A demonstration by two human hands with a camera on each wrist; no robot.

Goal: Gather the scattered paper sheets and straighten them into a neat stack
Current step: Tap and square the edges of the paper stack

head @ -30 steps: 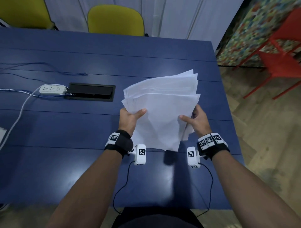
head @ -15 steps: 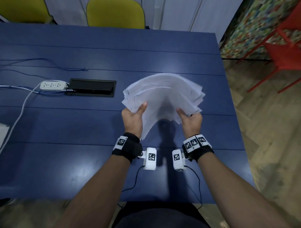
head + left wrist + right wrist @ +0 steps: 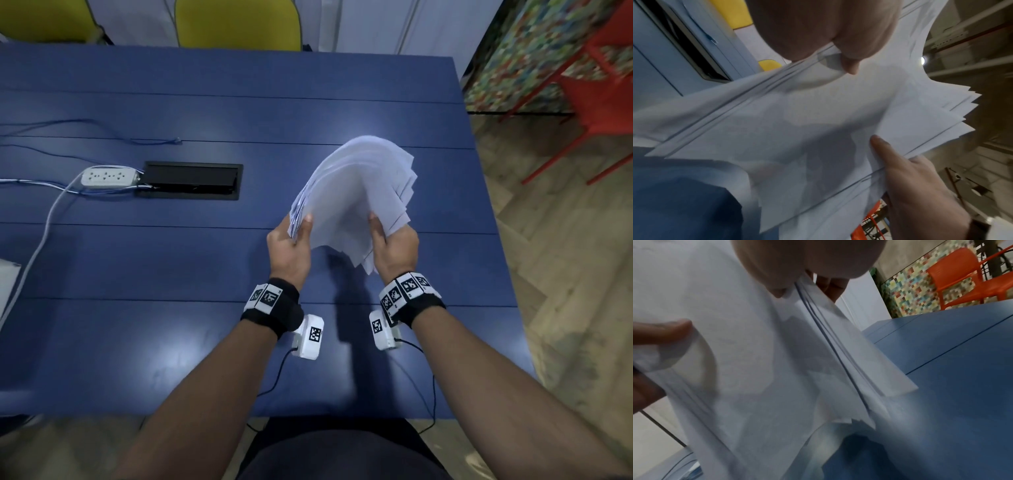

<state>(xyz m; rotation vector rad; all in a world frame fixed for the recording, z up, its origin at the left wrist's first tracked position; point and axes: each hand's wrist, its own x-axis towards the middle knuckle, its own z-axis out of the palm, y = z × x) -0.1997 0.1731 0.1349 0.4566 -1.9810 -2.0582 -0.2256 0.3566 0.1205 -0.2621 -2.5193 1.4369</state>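
A bundle of several white paper sheets (image 3: 356,195) hangs in the air above the blue table (image 3: 171,260), bowed upward in an arch, its edges uneven and fanned. My left hand (image 3: 291,246) pinches the bundle's left edge, thumb on top. My right hand (image 3: 394,246) pinches the right edge in the same way. In the left wrist view the sheets (image 3: 797,121) fill the frame, with the right hand's thumb (image 3: 885,149) lying on them. The right wrist view shows the sheets (image 3: 760,361) with staggered corners just above the table (image 3: 941,369).
A white power strip (image 3: 109,176) and a black cable hatch (image 3: 191,180) sit on the table's left half, with cables (image 3: 44,222) running off the left edge. Yellow chairs (image 3: 239,24) stand beyond the far edge. A red chair (image 3: 599,85) stands on the floor at right.
Both hands have drawn closer together, so the sheets went from lying nearly flat to bowing up in an arch. The bundle shifted slightly to the right.
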